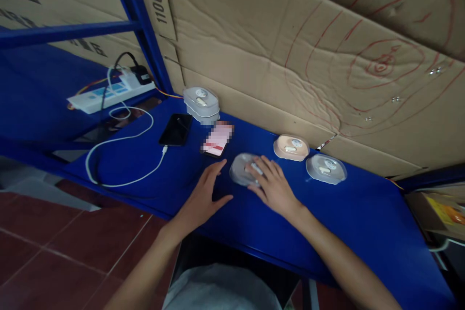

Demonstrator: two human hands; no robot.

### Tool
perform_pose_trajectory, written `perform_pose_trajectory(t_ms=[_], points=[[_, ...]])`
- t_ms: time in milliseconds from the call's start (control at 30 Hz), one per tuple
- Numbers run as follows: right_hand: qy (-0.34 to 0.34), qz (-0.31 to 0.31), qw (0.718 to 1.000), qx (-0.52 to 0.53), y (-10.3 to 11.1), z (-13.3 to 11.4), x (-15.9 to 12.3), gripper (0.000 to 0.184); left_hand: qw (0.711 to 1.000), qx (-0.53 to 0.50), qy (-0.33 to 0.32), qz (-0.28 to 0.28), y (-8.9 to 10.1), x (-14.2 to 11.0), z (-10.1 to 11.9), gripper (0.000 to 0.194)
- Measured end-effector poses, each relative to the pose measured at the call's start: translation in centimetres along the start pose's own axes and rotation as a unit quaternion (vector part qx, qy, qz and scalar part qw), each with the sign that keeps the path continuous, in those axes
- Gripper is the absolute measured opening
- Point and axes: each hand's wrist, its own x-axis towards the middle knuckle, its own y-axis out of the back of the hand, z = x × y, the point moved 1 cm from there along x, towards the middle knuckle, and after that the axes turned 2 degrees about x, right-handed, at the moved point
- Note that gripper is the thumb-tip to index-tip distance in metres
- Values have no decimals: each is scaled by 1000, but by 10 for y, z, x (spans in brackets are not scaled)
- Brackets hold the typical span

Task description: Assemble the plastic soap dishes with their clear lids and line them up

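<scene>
Under my right hand (271, 184) lies a clear plastic package with a greyish content (240, 170), flat on the blue table. The fingers of that hand rest spread over its right part and hide some of it. My left hand (207, 191) hovers just left of the package, thumb and fingers apart, with nothing between them. Right of my hands sit a package with a peach-coloured content (281, 147) and another greyish package (317, 174), each with a round white label and a small pale piece on top.
Several similar packages form a stack (196, 106) at the back left. Near it lie a lit phone (220, 140) and a dark phone (177, 130) on a white cable (119, 140). A power strip (109, 97) sits left. Cardboard (247, 58) walls the table's back.
</scene>
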Motion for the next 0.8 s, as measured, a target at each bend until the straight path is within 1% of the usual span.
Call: perform_pose_trajectory(t_ms=[67, 133, 200, 233, 267, 333, 400, 467, 533, 600, 633, 700, 800], points=[[-28, -9, 999, -31, 0, 24, 29, 60, 1000, -15, 11, 6, 1, 1, 0, 76], [-38, -33, 997, -50, 1, 45, 56, 62, 1000, -5, 5, -12, 2, 1, 1, 65], [-50, -51, 996, -55, 5, 63, 74, 67, 999, 21, -11, -29, 3, 0, 2, 53], [-61, -52, 995, -52, 8, 71, 77, 70, 999, 35, -19, -33, 3, 0, 3, 49], [-73, -48, 995, -48, 12, 80, 77, 73, 998, 47, -25, -36, 2, -1, 3, 46], [-110, -24, 993, -41, 21, 100, 68, 75, 997, 62, -37, -42, 2, -1, 3, 42], [-163, 3, 985, -49, 29, 120, 51, 74, 996, 69, -40, -49, 0, 0, 2, 41], [-206, -2, 976, -65, 35, 134, 33, 72, 995, 74, -40, -54, -1, 1, 0, 40], [-218, -42, 972, -77, 37, 134, 17, 74, 995, 78, -43, -50, -3, 3, -2, 39], [-196, -78, 974, -83, 38, 121, 3, 75, 994, 82, -43, -49, -4, 2, -3, 39], [-179, -83, 977, -84, 39, 110, -4, 74, 994, 83, -42, -51, -4, 2, -3, 38], [-144, -75, 984, -76, 42, 86, -19, 74, 994, 87, -36, -54, -3, 0, -1, 38], [-99, -51, 994, -20, 44, 56, -43, 78, 993, 90, -38, -63, -2, -1, 8, 41]])
